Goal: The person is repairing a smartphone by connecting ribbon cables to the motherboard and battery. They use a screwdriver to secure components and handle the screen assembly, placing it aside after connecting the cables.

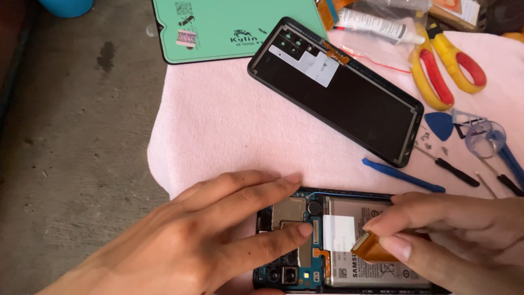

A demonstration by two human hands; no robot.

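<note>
An opened phone (305, 240) lies on a pink cloth (218, 131) at the bottom middle, its circuit board and silver battery (349, 218) exposed. My left hand (207, 240) rests flat on its left side, with fingers pressing the board's metal shield. My right hand (442, 235) pinches an orange flex ribbon cable (371, 248) between thumb and fingertip over the battery. The phone's black back cover (349, 98) lies inside-up farther back on the cloth.
A green-backed screen panel (224, 27) lies at the top. At right sit yellow-and-red pliers (442, 65), a glue tube (376, 24), a blue pick (440, 125), a blue pry stick (401, 175), a black screwdriver (450, 170) and small screws. Grey concrete floor (76, 136) lies left.
</note>
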